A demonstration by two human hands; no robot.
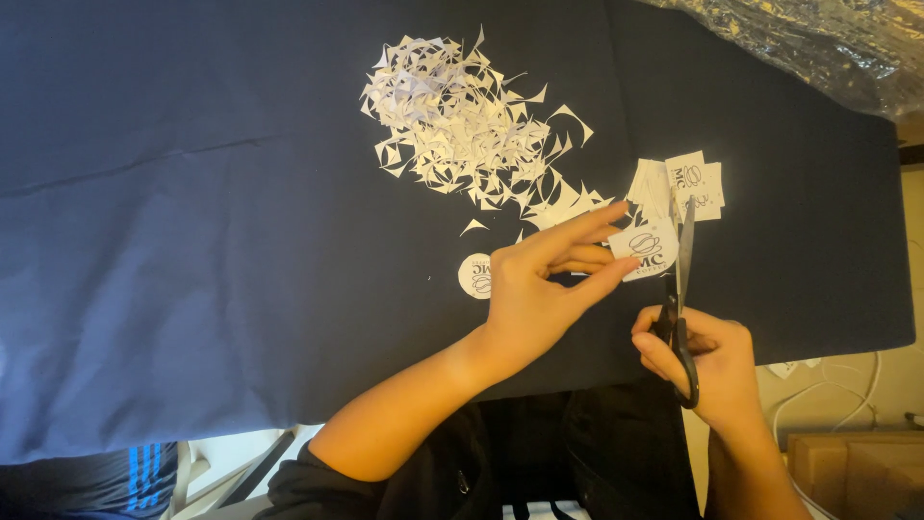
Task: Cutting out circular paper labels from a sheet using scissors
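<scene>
My left hand (544, 279) pinches a small white square paper label (643, 250) with a printed emblem, held just above the dark cloth. My right hand (707, 361) grips black-handled scissors (680, 308), blades pointing away from me and meeting the label's right edge. Just beyond the blades lies a small stack of the same white square labels (691, 183). A round cut-out label (475, 274) rests on the cloth left of my left hand.
A heap of white paper offcuts (462, 125) lies on the dark blue cloth (192, 241) covering the table. Crinkled clear plastic (818, 39) sits at the far right corner. Cardboard boxes (847, 462) and white cables (828, 385) lie beyond the table's right edge.
</scene>
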